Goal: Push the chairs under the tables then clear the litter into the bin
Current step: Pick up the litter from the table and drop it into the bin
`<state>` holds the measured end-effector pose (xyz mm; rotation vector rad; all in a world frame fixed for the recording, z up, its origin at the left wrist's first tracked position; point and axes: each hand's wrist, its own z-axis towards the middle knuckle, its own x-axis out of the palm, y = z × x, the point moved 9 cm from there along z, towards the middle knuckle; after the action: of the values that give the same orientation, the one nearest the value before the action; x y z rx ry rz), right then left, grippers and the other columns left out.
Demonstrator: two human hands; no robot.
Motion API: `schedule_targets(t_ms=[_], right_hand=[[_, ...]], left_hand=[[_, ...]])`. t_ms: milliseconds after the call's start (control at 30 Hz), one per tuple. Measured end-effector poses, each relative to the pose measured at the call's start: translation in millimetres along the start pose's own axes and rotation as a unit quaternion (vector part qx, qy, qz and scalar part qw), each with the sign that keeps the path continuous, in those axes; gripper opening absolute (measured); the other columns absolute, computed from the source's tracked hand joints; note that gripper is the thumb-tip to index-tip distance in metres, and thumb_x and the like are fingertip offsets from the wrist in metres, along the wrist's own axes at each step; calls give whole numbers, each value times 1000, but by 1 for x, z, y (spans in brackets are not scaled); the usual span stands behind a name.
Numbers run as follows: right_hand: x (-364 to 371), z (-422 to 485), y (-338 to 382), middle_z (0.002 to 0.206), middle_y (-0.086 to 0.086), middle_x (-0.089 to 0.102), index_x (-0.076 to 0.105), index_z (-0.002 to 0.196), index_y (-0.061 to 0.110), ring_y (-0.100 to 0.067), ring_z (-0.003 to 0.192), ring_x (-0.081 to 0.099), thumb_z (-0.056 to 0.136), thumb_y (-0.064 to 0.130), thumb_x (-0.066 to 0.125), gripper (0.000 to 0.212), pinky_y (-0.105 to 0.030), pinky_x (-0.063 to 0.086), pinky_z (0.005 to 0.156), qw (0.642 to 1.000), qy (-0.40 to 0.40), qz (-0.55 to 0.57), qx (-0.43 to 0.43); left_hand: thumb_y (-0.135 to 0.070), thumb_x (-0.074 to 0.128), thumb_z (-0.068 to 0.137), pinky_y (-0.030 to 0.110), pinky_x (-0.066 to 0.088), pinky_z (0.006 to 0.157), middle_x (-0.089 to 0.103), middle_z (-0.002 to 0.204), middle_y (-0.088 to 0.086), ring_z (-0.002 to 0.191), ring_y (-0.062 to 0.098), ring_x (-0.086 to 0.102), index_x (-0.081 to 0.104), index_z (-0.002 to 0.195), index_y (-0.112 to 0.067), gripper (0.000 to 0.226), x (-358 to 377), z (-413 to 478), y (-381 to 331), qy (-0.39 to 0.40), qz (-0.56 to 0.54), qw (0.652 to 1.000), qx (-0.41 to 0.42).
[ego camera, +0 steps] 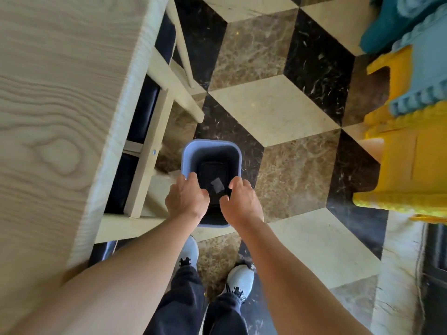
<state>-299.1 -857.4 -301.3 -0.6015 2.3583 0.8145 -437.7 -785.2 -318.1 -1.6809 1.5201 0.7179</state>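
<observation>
A small pale-blue bin [210, 144] with a dark inside stands on the floor straight below me. A grey scrap of litter [217, 185] lies at its bottom. My left hand [186, 198] and my right hand [242, 201] hover side by side over the bin's near rim, fingers loosely apart, with nothing visible in either. At my left a light wooden table [60, 105] fills the view. A pale wooden chair [157, 131] with a dark seat is tucked beneath its edge.
The floor is a cube pattern of cream, brown and black tiles [278, 112]. A yellow and blue plastic object [411, 141] stands at the right. My two light shoes [239, 279] are just behind the bin. A pale rug edge [399, 274] lies at the lower right.
</observation>
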Motion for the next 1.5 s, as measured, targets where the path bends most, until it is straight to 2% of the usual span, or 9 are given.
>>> schedule_targets(t_ms=[100,167,433,567,767,967,1200,1400,1500], right_hand=[[-42,-39,9,115,-6,57,50,109,15,-31,100,59,94,16,48,15,-41,50,81,999,-7,-33,-4],[-76,-75,20,112,-7,59,50,108,16,-31,96,60,94,18,48,14,-40,51,79,998,-11,-54,-9],[-185,-236,77,120,-8,58,50,123,16,-32,102,61,97,23,49,27,-34,44,73,987,-60,-128,-71],[-211,-297,96,118,-7,60,51,121,18,-31,102,61,97,27,49,26,-34,45,74,981,-88,-145,-90],[-220,-349,131,120,-6,58,51,118,19,-31,104,60,94,24,48,24,-34,44,75,975,-94,-151,-137],[-200,-362,172,125,-7,57,52,124,17,-31,112,58,97,27,47,29,-40,48,87,956,-75,-201,-198],[-179,-348,218,123,-7,57,55,120,15,-30,111,57,98,23,46,25,-36,43,79,949,-63,-214,-224],[-154,-320,277,103,-3,52,50,101,19,-26,94,54,95,23,46,9,-37,46,75,943,-39,-246,-220],[-128,-305,326,113,-4,54,50,112,17,-26,101,55,97,24,47,17,-33,39,73,936,-22,-256,-241]], left_hand=[[-24,52,94,39,41,67,54,114,10,95,35,60,45,96,-17,10,-34,-42,-10,2,19,1000,25],[-26,51,96,37,40,64,54,110,8,94,32,60,41,94,-20,13,-67,-81,-23,1,35,998,51],[-33,53,98,38,45,65,58,112,7,100,30,63,52,112,-16,22,-193,-238,-60,-59,56,986,148],[-33,53,98,41,50,77,59,118,8,109,31,62,54,123,-14,31,-250,-292,-57,-85,56,982,161],[-34,54,97,40,50,83,58,119,7,110,32,62,54,118,-17,27,-307,-343,-32,-127,65,978,152],[-34,50,98,40,49,85,55,123,8,111,31,60,52,122,-18,29,-312,-344,16,-115,76,983,118],[-33,47,96,38,48,84,54,120,6,110,29,59,50,119,-19,27,-338,-316,55,-119,56,985,108],[-35,46,98,38,48,86,54,124,6,113,29,58,49,124,-15,33,-380,-259,129,-114,57,989,80],[-36,47,98,37,49,88,54,124,6,114,29,58,50,124,-15,33,-395,-228,173,-102,49,993,46]])
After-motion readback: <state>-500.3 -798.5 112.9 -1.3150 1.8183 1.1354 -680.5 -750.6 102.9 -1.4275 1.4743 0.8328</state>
